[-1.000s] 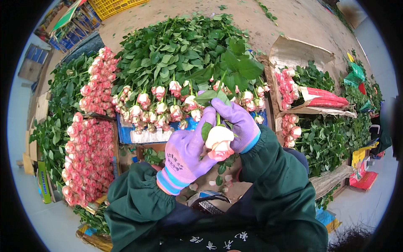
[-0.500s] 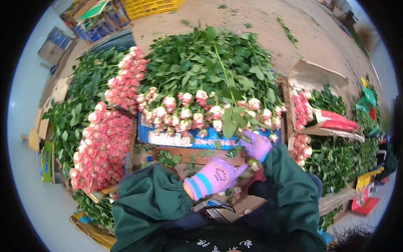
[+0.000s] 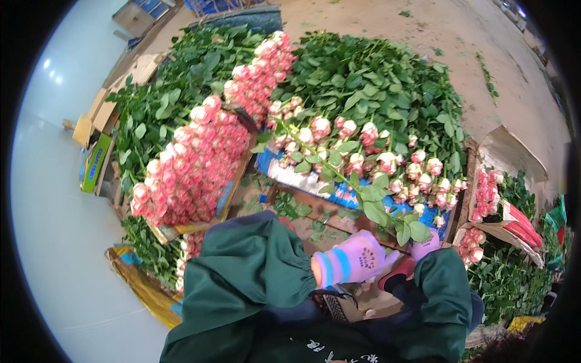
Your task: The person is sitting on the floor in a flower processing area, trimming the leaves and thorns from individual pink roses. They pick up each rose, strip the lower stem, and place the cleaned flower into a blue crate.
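My right hand (image 3: 425, 243), in a lilac glove, is closed around the lower end of a rose (image 3: 321, 158). Its leafy green stem slants up and to the left over the other blooms; its flower is hidden from view. Just left of it is my left hand (image 3: 354, 259), gloved in lilac with blue cuff stripes. One digit stretches out toward my right hand, and I see nothing in its grasp. Beyond both hands, pink-white roses (image 3: 370, 134) lie heads toward me on a blue-covered stand (image 3: 290, 175).
On the left, a rack holds dense bunches of pink roses (image 3: 196, 163). At the right stand a cardboard-sided holder (image 3: 511, 151) and a red-and-white wrapper (image 3: 520, 225) beside more roses. A wooden bar (image 3: 321, 215) crosses before my knees. Leaves litter the floor (image 3: 375, 18).
The view has swung left, so the scene sits farther right. The rose stem has tipped from nearly upright to slanting left. Its bloom, seen near my left fingertips before, is now hidden.
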Demonstrator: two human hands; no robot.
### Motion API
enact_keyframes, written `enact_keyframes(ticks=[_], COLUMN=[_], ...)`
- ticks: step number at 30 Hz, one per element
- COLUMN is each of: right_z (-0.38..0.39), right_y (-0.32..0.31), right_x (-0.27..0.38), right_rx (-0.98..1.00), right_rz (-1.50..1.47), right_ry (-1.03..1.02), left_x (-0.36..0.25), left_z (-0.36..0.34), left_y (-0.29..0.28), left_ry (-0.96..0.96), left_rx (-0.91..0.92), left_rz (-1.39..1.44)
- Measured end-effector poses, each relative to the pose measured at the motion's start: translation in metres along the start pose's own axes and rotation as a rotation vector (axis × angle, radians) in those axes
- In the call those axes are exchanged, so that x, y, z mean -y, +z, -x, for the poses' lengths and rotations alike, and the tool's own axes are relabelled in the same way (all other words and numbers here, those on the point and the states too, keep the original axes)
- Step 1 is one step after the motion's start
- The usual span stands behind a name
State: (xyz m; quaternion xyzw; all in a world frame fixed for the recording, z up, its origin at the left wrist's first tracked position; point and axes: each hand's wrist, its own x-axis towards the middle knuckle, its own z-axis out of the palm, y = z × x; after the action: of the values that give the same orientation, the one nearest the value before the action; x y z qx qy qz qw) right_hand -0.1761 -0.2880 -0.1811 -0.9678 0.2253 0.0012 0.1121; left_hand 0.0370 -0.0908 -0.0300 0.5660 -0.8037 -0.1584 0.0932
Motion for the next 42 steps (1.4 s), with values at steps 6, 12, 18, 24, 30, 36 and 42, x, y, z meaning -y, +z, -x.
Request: enact_keyframes(ticks=[6,12,18,24,30,36,42], right_z=[-0.008,-0.023,-0.042,-0.041,-0.064,-0.061,-0.053], right_y=[0.013,0.042,0.067,0.074,0.090,0.098,0.088], right_x=[0.035,0.062,0.089,0.086,0.103,0.093,0.077], right_rx=[0.386,0.613,0.695,0.675,0.652,0.610,0.576], right_rz=[0.052,0.084,0.064,-0.004,-0.069,-0.089,-0.068], right_ry=[0.029,0.055,0.048,0.118,0.188,0.297,0.298], left_x=[0.000,0.001,0.003,0.006,0.008,0.004,0.001], left_z=[0.009,0.010,0.017,0.002,0.011,-0.008,-0.014], left_y=[0.008,-0.006,0.004,0.001,0.001,0.002,0.009], left_ry=[-0.061,-0.128,-0.082,-0.107,-0.121,-0.028,-0.021], left_rx=[0.052,0.043,0.078,0.123,0.206,0.245,0.319], left_rz=[0.120,0.151,0.009,0.033,-0.010,-0.047,-0.036])
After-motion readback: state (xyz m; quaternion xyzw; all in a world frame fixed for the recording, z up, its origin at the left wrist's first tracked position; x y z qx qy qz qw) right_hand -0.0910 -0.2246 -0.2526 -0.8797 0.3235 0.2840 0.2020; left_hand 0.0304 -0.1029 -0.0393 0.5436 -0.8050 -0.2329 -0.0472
